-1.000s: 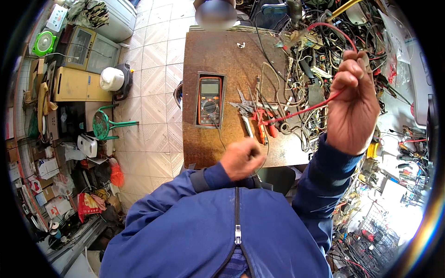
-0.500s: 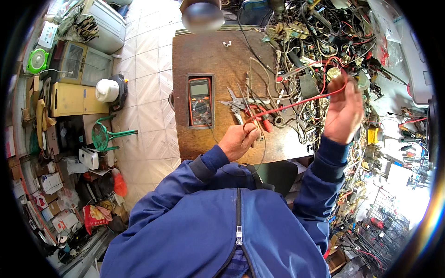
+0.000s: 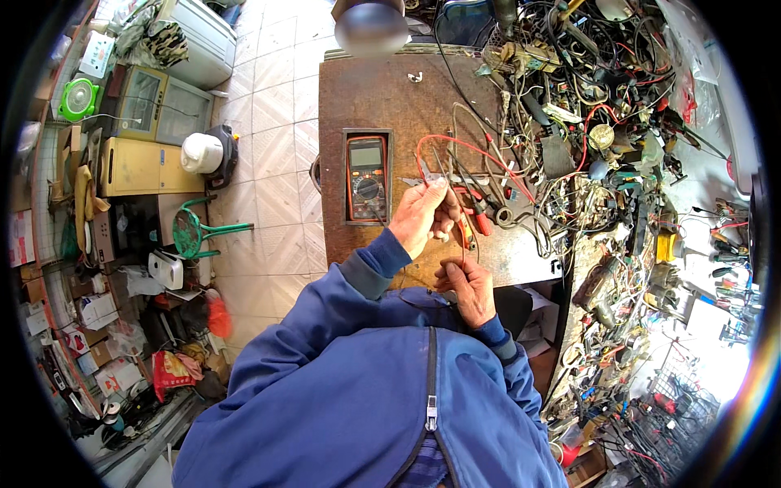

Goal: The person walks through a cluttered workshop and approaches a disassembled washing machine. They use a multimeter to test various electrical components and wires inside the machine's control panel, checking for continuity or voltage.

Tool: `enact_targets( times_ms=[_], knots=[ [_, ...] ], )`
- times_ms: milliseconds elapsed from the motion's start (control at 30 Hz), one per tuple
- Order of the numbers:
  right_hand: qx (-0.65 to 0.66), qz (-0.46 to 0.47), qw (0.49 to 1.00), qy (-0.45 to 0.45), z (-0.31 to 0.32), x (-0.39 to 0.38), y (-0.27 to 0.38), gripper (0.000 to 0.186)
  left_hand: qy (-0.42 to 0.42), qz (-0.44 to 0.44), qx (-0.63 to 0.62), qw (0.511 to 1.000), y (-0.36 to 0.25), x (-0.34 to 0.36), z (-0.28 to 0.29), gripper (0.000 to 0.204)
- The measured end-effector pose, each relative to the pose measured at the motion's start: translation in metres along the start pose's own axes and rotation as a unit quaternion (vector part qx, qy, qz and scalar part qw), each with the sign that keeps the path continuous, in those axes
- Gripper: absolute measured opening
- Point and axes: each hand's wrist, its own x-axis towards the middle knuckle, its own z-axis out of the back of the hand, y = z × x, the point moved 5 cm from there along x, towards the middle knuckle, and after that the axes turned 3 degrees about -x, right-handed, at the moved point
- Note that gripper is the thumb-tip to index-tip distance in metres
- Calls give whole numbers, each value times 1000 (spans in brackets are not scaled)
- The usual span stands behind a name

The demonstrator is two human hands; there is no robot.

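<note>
My left hand (image 3: 425, 213) is closed on a red wire (image 3: 466, 137), which loops up from its fingertips over the bench and back down to the right. Below it, near the bench's front edge, my right hand (image 3: 470, 290) is closed too, its thumb and finger pinching a thin reddish stretch of wire that runs up towards the left hand. A multimeter (image 3: 368, 180) with a red-orange rim lies in a recess in the wooden bench, left of my left hand. Red-handled pliers (image 3: 482, 221) lie just right of that hand, partly hidden.
A tangled heap of cables and parts (image 3: 594, 98) covers the bench's right side and continues down the right. A round dark object (image 3: 370, 31) hangs blurred at the far edge. On the tiled floor to the left stand a green stool (image 3: 191, 230) and a white container (image 3: 200, 153).
My right hand has come down and left from the heap to beside my left hand. The red wire, stretched between the hands before, now loops slack. My left hand has risen slightly.
</note>
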Motion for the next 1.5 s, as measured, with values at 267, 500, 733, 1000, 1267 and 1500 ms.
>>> enact_targets(
  times_ms=[267,500,733,1000,1267,1500],
  knots=[
    [-206,57,976,-44,12,3,2,24,-42,-16,-1,999,-12,-1,39,32],
    [-245,125,961,-13,-10,-3,44,38,-70,19,35,997,-24,-10,71,31],
    [-222,178,949,138,-32,-28,88,37,24,156,121,980,15,-10,39,36],
    [-501,297,809,-77,-30,5,123,17,-1,103,299,949,-2,-74,112,37],
    [-344,158,920,-99,-86,90,14,15,-180,39,270,945,-46,-135,207,28],
    [-394,228,871,-186,-102,113,-15,12,-175,56,253,950,-51,-141,217,25]
  ],
)
